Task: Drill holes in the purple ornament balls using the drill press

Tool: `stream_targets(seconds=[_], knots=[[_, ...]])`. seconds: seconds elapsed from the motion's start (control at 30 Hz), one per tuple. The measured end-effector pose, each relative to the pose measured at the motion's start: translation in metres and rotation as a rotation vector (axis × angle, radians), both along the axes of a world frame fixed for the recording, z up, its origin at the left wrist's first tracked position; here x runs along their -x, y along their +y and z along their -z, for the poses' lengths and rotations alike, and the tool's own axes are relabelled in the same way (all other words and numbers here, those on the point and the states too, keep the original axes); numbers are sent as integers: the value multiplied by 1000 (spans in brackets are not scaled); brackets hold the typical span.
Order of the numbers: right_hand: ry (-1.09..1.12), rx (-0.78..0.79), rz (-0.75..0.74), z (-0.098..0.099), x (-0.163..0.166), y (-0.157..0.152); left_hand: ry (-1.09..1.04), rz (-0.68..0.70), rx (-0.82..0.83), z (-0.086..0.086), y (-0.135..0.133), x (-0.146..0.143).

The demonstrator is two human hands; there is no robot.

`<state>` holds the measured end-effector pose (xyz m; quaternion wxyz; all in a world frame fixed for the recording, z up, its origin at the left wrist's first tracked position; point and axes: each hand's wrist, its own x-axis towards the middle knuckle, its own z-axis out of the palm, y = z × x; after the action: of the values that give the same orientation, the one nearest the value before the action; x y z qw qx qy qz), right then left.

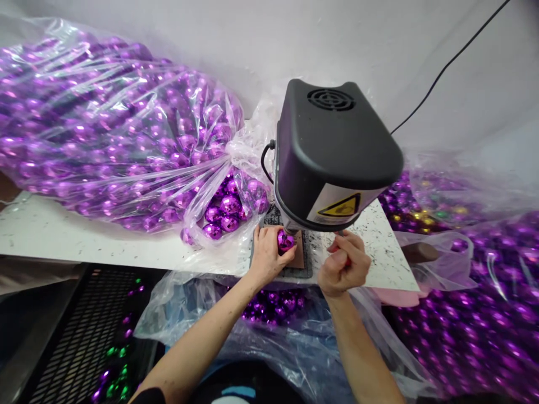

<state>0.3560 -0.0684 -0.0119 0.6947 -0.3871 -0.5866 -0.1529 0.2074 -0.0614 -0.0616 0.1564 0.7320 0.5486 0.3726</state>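
Note:
My left hand is closed around a shiny purple faceted ball, with the thumb and fingers at its sides. The ball sits below the nozzle-like metal part of a black machine, over a brown pad on a dark base plate. To the right of the plate, my right hand is closed on a red handle just under the machine's front edge. Most of that handle is hidden by my fingers. More purple balls lie in an open bag mouth left of the machine.
A large clear bag of purple balls fills the back left of the white table. Another bag of balls stands at right. A plastic bag with purple balls lies below the table edge. A black crate is at lower left.

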Motion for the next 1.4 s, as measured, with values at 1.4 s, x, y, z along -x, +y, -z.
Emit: stream_targets(seconds=[1.4], knots=[[94,532,-50,-148,-17,58,-843,214,705,-65,27,135]])
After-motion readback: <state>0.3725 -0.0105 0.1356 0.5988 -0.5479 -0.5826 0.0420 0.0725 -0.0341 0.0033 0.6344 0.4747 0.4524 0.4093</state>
